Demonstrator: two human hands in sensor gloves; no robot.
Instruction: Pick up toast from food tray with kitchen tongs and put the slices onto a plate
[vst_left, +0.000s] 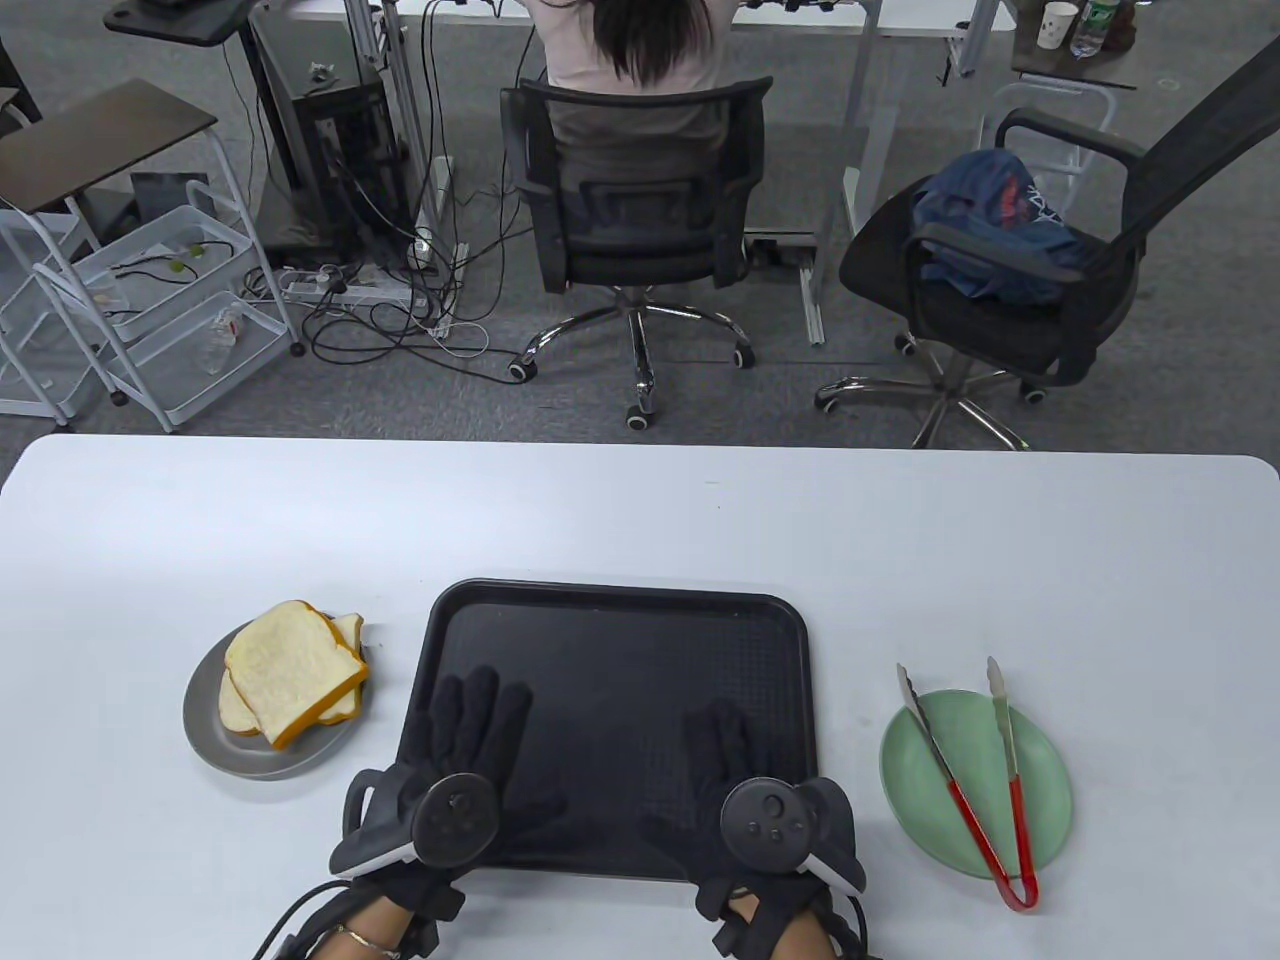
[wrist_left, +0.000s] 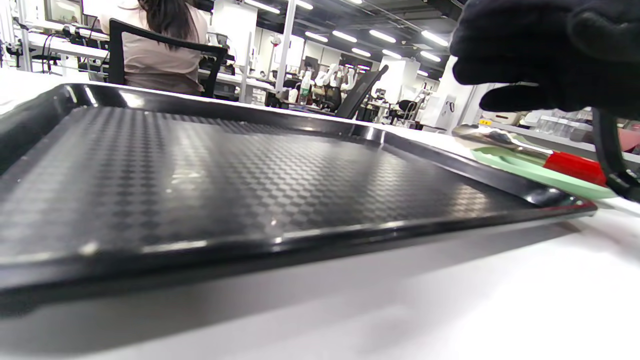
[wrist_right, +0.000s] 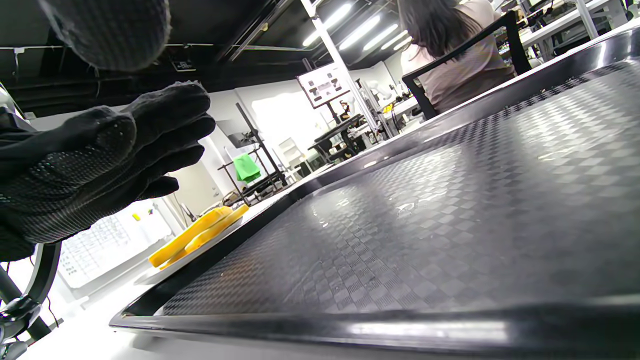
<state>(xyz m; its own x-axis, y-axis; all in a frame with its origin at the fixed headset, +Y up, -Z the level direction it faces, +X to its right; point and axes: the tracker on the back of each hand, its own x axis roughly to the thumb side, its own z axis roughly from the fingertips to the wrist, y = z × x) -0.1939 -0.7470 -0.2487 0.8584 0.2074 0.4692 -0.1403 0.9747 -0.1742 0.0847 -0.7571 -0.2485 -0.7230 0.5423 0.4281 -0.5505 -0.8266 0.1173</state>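
The black food tray (vst_left: 620, 598) lies in the middle of the table with nothing on it. Two or three toast slices (vst_left: 290, 672) are stacked on a grey plate (vst_left: 212, 748) to its left; their yellow crust edge (wrist_right: 200, 234) shows in the right wrist view. Steel tongs with red handles (vst_left: 962, 782) lie across a green plate (vst_left: 1045, 800) to the tray's right, also seen as tongs (wrist_left: 570, 165) on the plate (wrist_left: 530, 173). My left hand (vst_left: 472, 728) and right hand (vst_left: 722, 742) are spread flat over the tray's near half, fingers straight, holding nothing.
The white table runs wide behind the tray and plates. Beyond its far edge are two office chairs, one with a seated person, a white wire cart and cables on the floor. The tray's raised rim (wrist_left: 300, 236) stands between my hands and both plates.
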